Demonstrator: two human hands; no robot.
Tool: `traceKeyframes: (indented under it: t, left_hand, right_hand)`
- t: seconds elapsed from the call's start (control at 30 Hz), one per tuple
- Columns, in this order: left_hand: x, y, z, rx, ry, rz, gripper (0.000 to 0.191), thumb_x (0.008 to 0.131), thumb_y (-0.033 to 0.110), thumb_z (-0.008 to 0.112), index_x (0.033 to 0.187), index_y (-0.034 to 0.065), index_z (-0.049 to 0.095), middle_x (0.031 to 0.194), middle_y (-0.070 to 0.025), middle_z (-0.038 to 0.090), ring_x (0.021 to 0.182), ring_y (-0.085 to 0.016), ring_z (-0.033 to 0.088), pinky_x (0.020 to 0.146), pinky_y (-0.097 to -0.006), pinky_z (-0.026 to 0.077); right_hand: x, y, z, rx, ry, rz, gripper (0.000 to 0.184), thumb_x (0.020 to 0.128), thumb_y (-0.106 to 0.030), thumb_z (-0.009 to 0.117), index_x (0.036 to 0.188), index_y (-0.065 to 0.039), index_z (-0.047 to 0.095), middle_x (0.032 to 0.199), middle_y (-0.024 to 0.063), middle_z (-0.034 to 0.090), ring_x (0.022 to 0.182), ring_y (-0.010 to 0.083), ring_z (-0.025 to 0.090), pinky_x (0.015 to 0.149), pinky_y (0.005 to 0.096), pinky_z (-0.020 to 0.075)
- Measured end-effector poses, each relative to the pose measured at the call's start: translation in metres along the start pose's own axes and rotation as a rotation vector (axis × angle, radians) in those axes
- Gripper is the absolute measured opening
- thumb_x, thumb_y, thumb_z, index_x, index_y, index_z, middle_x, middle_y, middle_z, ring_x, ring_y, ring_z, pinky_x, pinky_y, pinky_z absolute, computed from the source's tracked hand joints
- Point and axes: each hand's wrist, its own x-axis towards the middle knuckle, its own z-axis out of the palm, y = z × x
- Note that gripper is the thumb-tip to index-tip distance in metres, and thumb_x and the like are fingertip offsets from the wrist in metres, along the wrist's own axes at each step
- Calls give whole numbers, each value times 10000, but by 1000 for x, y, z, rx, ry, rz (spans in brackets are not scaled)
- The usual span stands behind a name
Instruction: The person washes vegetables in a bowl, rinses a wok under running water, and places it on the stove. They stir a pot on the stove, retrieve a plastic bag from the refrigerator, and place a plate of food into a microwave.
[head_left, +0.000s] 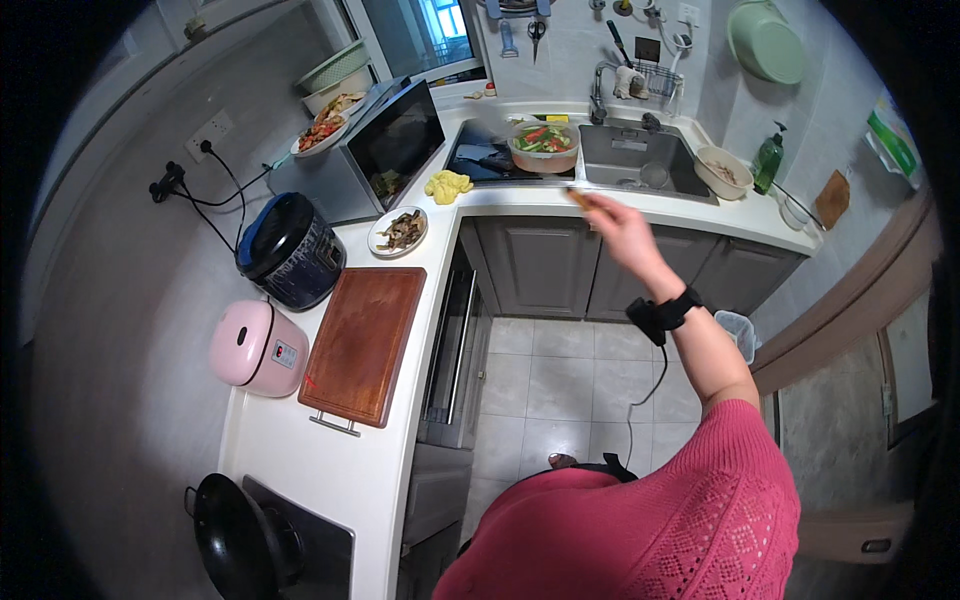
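Note:
My right hand (621, 229) reaches out over the front edge of the sink counter. Its fingers are closed around a brown handle (577, 198), perhaps of a knife; the far part is too blurred to make out. Beyond it, a plastic tub (545, 160) of cut green and red peppers stands on the dark left part of the sink unit. To the right of that is a steel sink basin (626, 155) with a clear round item in it. A wooden cutting board (365, 341) lies on the left counter, with a small red scrap on it. My left hand is out of view.
A plate of dark sliced food (401, 231) and a yellow cloth (448, 186) lie near the microwave (394, 146). Along the wall stand a dark cooker (289, 251), a pink rice cooker (259, 347) and a black wok (232, 536). A beige bowl (723, 172) sits right of the basin.

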Motion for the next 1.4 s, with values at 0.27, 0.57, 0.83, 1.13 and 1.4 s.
traceKeyframes:
  t: [0.27, 0.57, 0.83, 1.13, 1.4]
  left_hand:
    - [39, -11, -16, -17, 23, 0, 279, 796, 310, 615, 887, 57, 543, 711, -57, 577, 563, -110, 551, 470, -209, 463]
    - [62, -13, -31, 21, -14, -29, 262, 805, 170, 610, 984, 80, 442, 664, -43, 544, 451, -87, 474, 371, -176, 397]
    - [60, -14, -36, -78, -51, -29, 224, 826, 190, 598, 963, 64, 474, 700, -68, 567, 480, -116, 518, 386, -202, 436]
    - [30, -45, -95, -168, 120, 121, 391, 852, 321, 527, 1137, 58, 486, 979, -96, 551, 741, -181, 587, 626, -296, 508]
    - [22, -77, -146, -152, 161, 73, 375, 816, 325, 581, 1095, 83, 521, 899, -30, 572, 708, -134, 556, 621, -260, 469]
  right_hand:
    - [34, 131, -61, 824, 330, 668, 162, 878, -243, 532, 823, -92, 512, 618, -39, 403, 443, 36, 288, 381, 184, 227]
    - [-27, -77, 126, 893, -710, 431, 306, 887, -165, 487, 1173, -59, 465, 591, -56, 408, 372, 0, 234, 339, 155, 195]
    - [-199, -253, 301, 1077, -1650, 792, 127, 884, -166, 474, 901, -40, 469, 588, -8, 449, 347, 39, 270, 328, 197, 225]
    - [-321, -316, 413, 969, -1769, 990, 305, 867, -289, 539, 702, -74, 401, 539, 9, 381, 346, 73, 226, 322, 232, 199]
    - [-341, -324, 428, 855, -1691, 870, 313, 869, -339, 504, 776, -47, 437, 646, 66, 464, 362, 81, 267, 327, 219, 222]
